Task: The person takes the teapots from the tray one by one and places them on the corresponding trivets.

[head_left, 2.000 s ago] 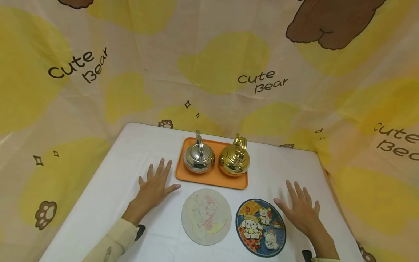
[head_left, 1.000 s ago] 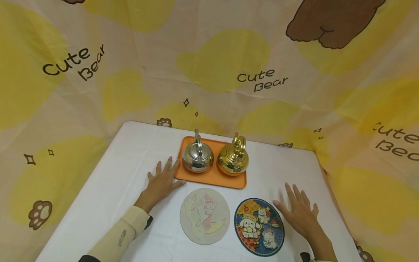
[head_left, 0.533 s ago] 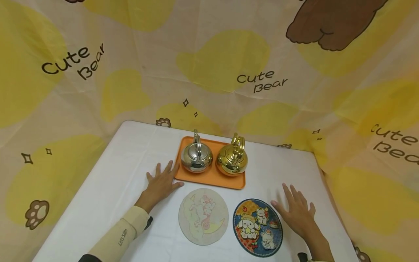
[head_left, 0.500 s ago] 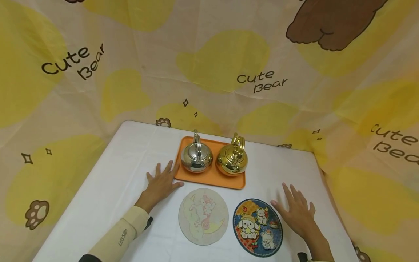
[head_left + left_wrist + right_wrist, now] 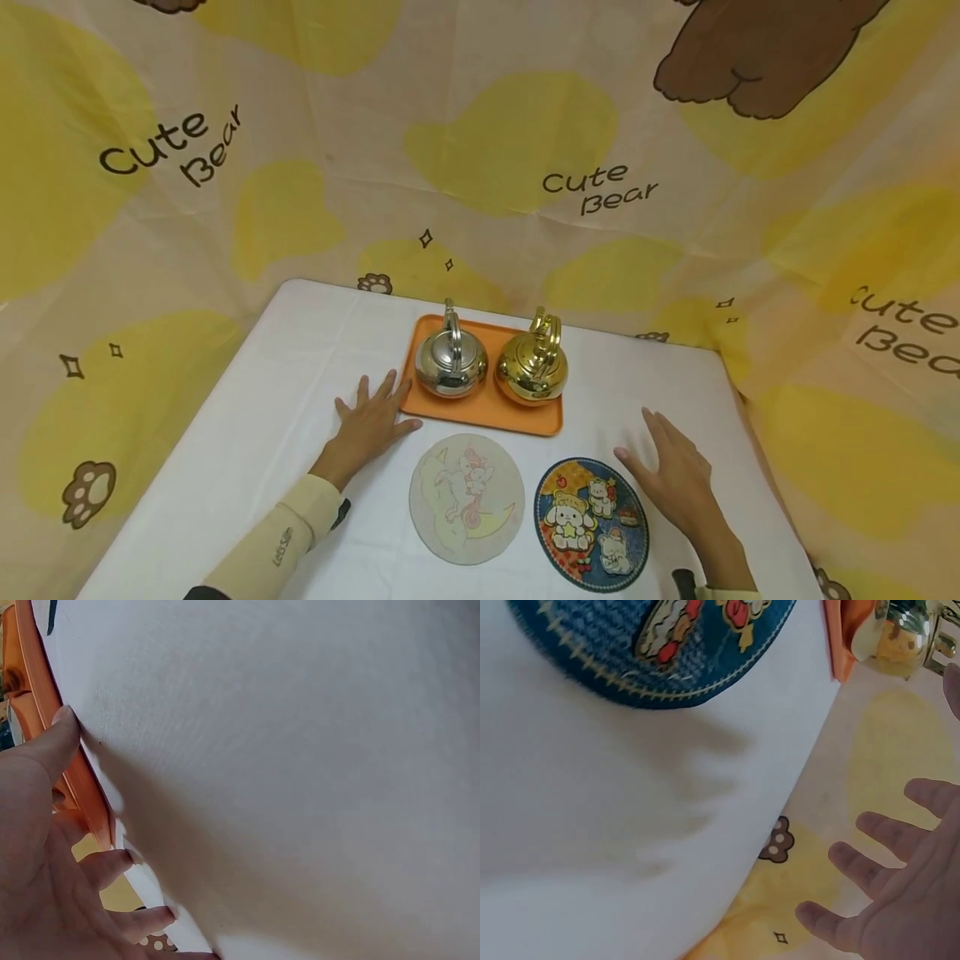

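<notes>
A silver teapot (image 5: 451, 367) and a gold teapot (image 5: 532, 371) stand side by side on an orange tray (image 5: 472, 410), each with an arched handle on top. My left hand (image 5: 367, 429) has its fingers spread at the tray's left edge; in the left wrist view the hand (image 5: 37, 840) reaches the tray's rim (image 5: 84, 793). My right hand (image 5: 678, 487) hangs over the table, right of a round blue cartoon mat (image 5: 592, 525), fingers extended and holding nothing. In the right wrist view its fingers (image 5: 881, 877) are apart, casting a shadow on the cloth.
A pale round mat (image 5: 465, 500) with a unicorn-like drawing lies left of the blue one, in front of the tray. All this is on a white-covered table (image 5: 300, 333). Behind and beside it hangs a yellow-and-beige bear-print curtain (image 5: 480, 150).
My left hand has moved right, up to the tray's left edge, and stays there. The right hand has shifted slightly left and turned, its fingers now closer together in the head view.
</notes>
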Motion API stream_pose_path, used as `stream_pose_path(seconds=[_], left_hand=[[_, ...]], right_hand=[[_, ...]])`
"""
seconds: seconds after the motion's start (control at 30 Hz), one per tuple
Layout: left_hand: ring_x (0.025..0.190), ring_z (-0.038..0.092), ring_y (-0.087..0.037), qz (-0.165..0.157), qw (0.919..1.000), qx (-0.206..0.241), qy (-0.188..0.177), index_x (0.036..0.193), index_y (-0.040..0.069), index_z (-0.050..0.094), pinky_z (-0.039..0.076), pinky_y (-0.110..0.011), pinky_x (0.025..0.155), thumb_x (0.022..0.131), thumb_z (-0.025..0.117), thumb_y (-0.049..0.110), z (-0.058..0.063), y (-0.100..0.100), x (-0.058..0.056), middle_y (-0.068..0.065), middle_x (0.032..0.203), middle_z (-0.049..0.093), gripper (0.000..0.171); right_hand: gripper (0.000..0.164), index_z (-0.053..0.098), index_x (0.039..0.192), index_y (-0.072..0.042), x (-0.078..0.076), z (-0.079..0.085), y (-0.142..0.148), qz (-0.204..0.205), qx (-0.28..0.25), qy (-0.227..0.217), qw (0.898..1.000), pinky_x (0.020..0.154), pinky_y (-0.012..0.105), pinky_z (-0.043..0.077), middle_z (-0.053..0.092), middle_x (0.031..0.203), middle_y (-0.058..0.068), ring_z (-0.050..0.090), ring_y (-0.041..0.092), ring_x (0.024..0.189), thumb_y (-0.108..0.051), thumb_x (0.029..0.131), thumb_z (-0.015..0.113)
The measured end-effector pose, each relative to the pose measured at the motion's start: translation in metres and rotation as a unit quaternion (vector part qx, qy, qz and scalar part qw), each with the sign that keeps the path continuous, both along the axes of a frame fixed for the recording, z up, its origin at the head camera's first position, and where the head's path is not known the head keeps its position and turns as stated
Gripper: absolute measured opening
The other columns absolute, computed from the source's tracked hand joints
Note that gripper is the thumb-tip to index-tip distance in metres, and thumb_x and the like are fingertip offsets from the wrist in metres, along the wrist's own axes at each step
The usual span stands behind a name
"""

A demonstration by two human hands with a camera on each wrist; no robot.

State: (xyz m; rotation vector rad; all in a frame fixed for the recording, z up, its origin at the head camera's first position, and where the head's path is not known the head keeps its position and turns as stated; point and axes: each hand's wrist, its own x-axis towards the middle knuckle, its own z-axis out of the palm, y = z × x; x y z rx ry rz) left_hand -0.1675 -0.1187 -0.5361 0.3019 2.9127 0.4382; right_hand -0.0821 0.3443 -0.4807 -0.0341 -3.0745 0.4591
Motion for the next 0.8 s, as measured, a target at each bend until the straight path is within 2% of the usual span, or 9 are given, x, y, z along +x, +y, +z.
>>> stream_pose_path(seconds=[0.37, 0.8], left_hand=[[0.152, 0.017, -0.067, 0.002, 0.9999, 0.006, 0.009, 0.165, 0.012, 0.038, 0.018, -0.094, 0.103, 0.100, 0.065, 0.058, -0.006, -0.001, 0.001, -0.021, 0.174, 0.025, 0.083], [0.153, 0.016, -0.067, 0.002, 0.9998, 0.016, 0.010, 0.165, 0.012, 0.039, 0.017, -0.095, 0.103, 0.101, 0.065, 0.057, -0.006, -0.001, 0.001, -0.021, 0.174, 0.025, 0.082]], right_hand=[[0.088, 0.036, 0.164, -0.007, -0.012, 0.014, -0.022, 0.021, -0.044, 0.036, 0.998, 0.105, 0.088, 0.029, 0.040, 0.165, 0.029, 0.038, 0.058, 0.146, -0.058, 0.099, 0.067], [0.089, 0.035, 0.166, -0.010, -0.025, 0.025, -0.054, 0.049, -0.071, 0.026, 0.996, 0.111, 0.082, 0.031, 0.038, 0.167, 0.025, 0.037, 0.055, 0.149, -0.060, 0.099, 0.066]])
